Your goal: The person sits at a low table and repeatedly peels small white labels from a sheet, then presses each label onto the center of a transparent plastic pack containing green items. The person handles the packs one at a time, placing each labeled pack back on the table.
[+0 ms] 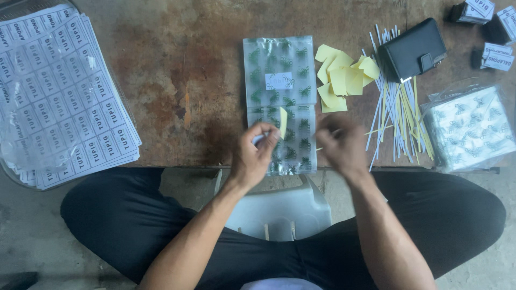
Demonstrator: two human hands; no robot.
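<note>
We saw the left hand (252, 156) pinching a yellow slip (283, 122) above clear printed bags (279, 102). The right hand (341, 145) was blurred, its grip unclear. The worn brown desk (183, 80) stood over concrete floor

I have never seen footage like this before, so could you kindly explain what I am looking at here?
This is a single picture from a camera worn on a person's head, looking down at their own two bare hands; no machine is involved. The person sits cross-legged before a low brown table. The left hand pinches a small yellow paper slip between its fingertips. The right hand is blurred; whether it holds anything is unclear. Under the hands lie clear plastic bags printed with green patterns. Beside them sit loose yellow slips, thin white and yellow strips, a black wallet, another bag stack, and sheets of printed labels at far left.
</note>
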